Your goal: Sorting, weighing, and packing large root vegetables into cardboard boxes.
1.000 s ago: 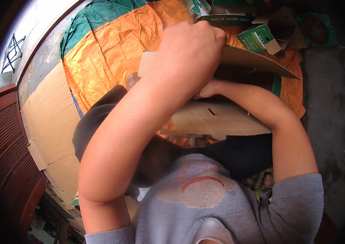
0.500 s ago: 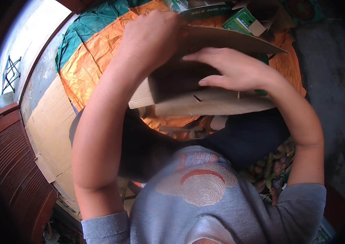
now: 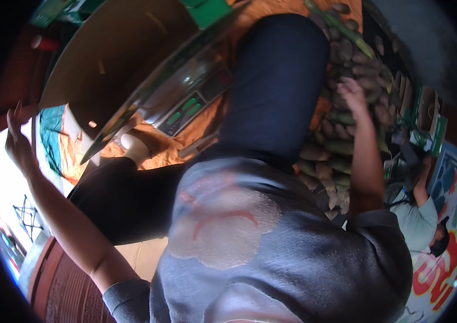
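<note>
My left hand (image 3: 19, 144) is raised at the far left with its fingers stretched out, holding nothing. Close to it stands an open cardboard box (image 3: 126, 48), tilted in view, with a few small light bits inside. Over a pile of brown, elongated, root-like produce (image 3: 355, 59), my right hand (image 3: 353, 96) hangs with fingers apart and somewhat blurred; whether it touches a piece cannot be made out. A digital scale (image 3: 183, 116) with green lit displays shows beside the box, partly hidden by it.
Long green pieces (image 3: 347, 32) lie among the produce. An orange sheet (image 3: 166, 148) spreads beneath the scale. At the far right a person (image 3: 419, 220) in a pale shirt is near more cartons (image 3: 427, 118). A green carton (image 3: 207, 12) stands at the box's far edge.
My view has turned to the right, so the box now appears at the left. My hands have come away from the box and spread apart, the right one over the produce pile.
</note>
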Demonstrator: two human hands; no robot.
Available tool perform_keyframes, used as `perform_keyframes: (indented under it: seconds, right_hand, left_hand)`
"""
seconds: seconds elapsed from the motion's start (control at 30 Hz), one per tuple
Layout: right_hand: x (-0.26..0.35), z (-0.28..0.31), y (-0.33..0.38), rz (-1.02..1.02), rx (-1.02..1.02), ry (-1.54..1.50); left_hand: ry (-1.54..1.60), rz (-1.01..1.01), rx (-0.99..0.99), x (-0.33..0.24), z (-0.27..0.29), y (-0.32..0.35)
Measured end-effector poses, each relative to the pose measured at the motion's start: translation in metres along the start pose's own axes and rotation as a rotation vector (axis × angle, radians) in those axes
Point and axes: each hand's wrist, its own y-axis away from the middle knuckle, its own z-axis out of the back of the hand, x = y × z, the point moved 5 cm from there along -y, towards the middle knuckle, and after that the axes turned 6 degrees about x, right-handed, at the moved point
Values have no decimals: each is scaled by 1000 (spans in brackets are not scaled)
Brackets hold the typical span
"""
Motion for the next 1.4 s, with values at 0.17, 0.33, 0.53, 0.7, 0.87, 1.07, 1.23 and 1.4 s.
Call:
perform_keyframes:
  seconds: [0.17, 0.33, 0.53, 0.7, 0.87, 1.07, 1.23, 1.4]
  right_hand:
    - [-171, -95, 25, -190, 229, 255]
    - [-215, -206, 70, -324, 492, 184]
    - [-205, -255, 82, -249, 272, 499]
    - [-147, -240, 80, -216, 438, 453]
    - [-100, -216, 63, -9, 630, 391]
    - [-63, -171, 36, 209, 859, 342]
    - [-102, -37, -15, -86, -43, 90]
    - [184, 65, 6, 286, -339, -139]
  left_hand:
    - [-17, 143, 4, 32, 31, 13]
    - [-85, 202, -1, 28, 70, 31]
    - [-32, 261, 20, 41, 53, 41]
    - [-8, 257, -15, 54, 64, 38]
    - [70, 145, 24, 40, 43, 24]
    - [198, -101, 47, -73, 22, 15]
    - [253, -396, 317, -132, -46, 25]
    - [12, -503, 606, -196, -53, 74]
